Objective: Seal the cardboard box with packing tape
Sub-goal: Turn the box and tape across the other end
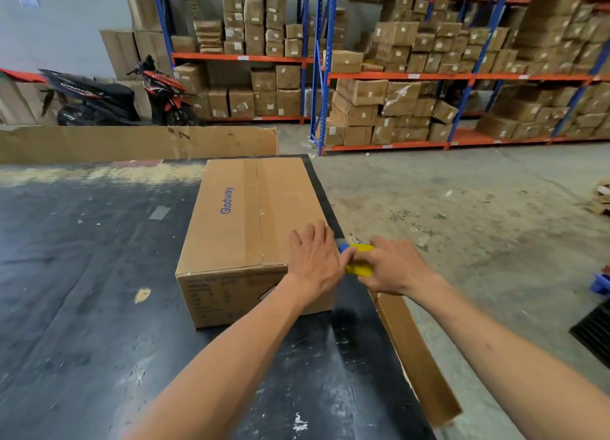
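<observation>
Sealing stage, head view. A closed brown cardboard box (254, 228) printed "Glodway" lies on the black, scuffed worktop (82, 274), near its right edge, with a strip of brownish tape apparently already laid along the centre seam of the top flaps. The left hand (313, 258) rests flat, fingers spread, on the near right corner of the box top; its grip is wide and holds nothing, serving only to press the carton down. The right hand (392, 264) is closed around a yellow and blue tape dispenser (358, 258), held just beside the box's right side, where the left thumb meets it. The roll itself is hidden by the hands, so the tape's run here cannot be told.

Judged good practice for this step: keep the flat hand weighting the box so it does not slide toward the worktop edge, hold the tape taut, and press the strip down well over the edge before cutting. A loose cardboard strip (416, 357) leans at the worktop's right edge, clear of the work.
</observation>
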`<state>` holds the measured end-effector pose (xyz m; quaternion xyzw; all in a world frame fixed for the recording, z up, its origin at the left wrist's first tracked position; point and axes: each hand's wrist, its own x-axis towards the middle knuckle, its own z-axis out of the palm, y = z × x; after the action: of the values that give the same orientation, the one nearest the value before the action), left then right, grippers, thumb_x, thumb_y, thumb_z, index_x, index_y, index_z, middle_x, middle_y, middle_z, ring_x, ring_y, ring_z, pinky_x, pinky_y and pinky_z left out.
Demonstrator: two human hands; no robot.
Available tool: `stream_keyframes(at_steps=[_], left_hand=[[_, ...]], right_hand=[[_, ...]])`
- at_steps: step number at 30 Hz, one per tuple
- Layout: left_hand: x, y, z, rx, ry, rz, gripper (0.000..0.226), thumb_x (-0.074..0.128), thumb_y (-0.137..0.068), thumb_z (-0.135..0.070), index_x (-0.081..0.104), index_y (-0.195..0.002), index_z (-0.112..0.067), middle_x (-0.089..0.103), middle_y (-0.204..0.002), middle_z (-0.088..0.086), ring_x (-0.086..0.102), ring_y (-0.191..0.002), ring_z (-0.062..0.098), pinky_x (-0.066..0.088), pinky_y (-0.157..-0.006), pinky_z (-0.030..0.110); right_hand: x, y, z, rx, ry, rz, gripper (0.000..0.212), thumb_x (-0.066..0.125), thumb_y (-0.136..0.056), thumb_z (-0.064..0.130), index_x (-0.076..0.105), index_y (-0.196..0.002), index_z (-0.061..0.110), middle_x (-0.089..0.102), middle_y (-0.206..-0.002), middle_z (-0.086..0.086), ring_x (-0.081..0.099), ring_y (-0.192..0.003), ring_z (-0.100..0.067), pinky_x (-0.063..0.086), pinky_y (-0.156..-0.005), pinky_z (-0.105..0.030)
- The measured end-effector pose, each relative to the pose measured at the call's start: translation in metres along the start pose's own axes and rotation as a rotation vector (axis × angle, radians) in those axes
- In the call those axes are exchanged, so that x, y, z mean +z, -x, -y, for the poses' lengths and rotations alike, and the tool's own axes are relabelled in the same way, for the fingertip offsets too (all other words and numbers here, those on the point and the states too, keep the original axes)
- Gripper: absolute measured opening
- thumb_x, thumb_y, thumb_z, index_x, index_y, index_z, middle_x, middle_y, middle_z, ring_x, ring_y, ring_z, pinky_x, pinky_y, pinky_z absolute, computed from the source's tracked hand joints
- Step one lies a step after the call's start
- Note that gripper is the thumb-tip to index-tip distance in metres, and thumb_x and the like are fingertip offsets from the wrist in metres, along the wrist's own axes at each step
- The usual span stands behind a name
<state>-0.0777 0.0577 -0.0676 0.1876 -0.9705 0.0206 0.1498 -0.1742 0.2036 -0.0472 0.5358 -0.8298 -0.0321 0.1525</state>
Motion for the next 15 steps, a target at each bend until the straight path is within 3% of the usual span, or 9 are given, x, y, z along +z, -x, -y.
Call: stream_keyframes(at_steps=[2,4,8,10,12,15], left_hand=[[0.008,-0.003,-0.005,-0.088,-0.002,0.03,0.074,0.02,-0.09,-0.058,0.051,-0.127,-0.002,0.047,-0.128,0.02,0.042,-0.118,0.039,0.03,-0.103,0.06],[0.011,-0.005,0.001,-0.127,0.028,0.059,0.078,0.023,-0.088,-0.055,0.038,-0.142,0.001,0.034,-0.148,0.029,0.027,-0.139,0.045,0.015,-0.111,0.065],[0.011,-0.001,0.012,-0.078,0.007,0.029,0.076,0.025,-0.092,-0.05,0.03,-0.148,0.001,0.026,-0.155,0.03,0.02,-0.145,0.044,0.013,-0.114,0.065],[0.01,0.001,0.014,-0.076,0.002,0.044,0.076,0.026,-0.092,-0.05,0.029,-0.149,0.001,0.025,-0.156,0.03,0.02,-0.145,0.043,0.013,-0.114,0.065],[0.008,0.003,0.015,-0.074,0.004,0.066,0.076,0.026,-0.092,-0.05,0.028,-0.15,0.0,0.024,-0.157,0.029,0.019,-0.146,0.042,0.012,-0.114,0.065],[0.007,0.004,0.018,-0.062,0.022,0.075,0.076,0.026,-0.093,-0.05,0.027,-0.15,-0.001,0.023,-0.158,0.028,0.017,-0.147,0.042,0.011,-0.115,0.064]], right_hand=[[0.005,0.001,-0.001,0.208,-0.128,0.081,0.043,0.063,-0.079,0.051,0.066,-0.122,0.049,0.069,-0.1,-0.005,0.067,-0.091,-0.029,0.042,-0.067,-0.03],[0.011,0.006,-0.004,0.453,-0.41,0.079,0.046,0.066,-0.075,0.048,0.068,-0.121,0.047,0.074,-0.109,0.002,0.067,-0.099,-0.026,0.049,-0.075,-0.031],[0.041,0.02,-0.015,0.869,-1.025,0.105,0.04,0.071,-0.068,0.05,0.077,-0.1,0.028,0.078,-0.094,0.005,0.071,-0.091,-0.019,0.055,-0.086,-0.038],[0.055,0.025,-0.007,0.914,-1.103,0.171,0.041,0.064,-0.074,0.055,0.076,-0.096,0.021,0.076,-0.096,0.003,0.069,-0.094,-0.019,0.054,-0.088,-0.038],[0.072,0.031,0.006,0.908,-1.109,0.213,0.038,0.061,-0.089,0.046,0.076,-0.093,0.012,0.074,-0.096,-0.002,0.066,-0.091,-0.019,0.05,-0.082,-0.033],[0.091,0.04,0.026,0.886,-0.997,0.234,0.044,0.053,-0.101,0.037,0.066,-0.069,0.009,0.066,-0.078,-0.007,0.061,-0.082,-0.025,0.044,-0.073,-0.033]])
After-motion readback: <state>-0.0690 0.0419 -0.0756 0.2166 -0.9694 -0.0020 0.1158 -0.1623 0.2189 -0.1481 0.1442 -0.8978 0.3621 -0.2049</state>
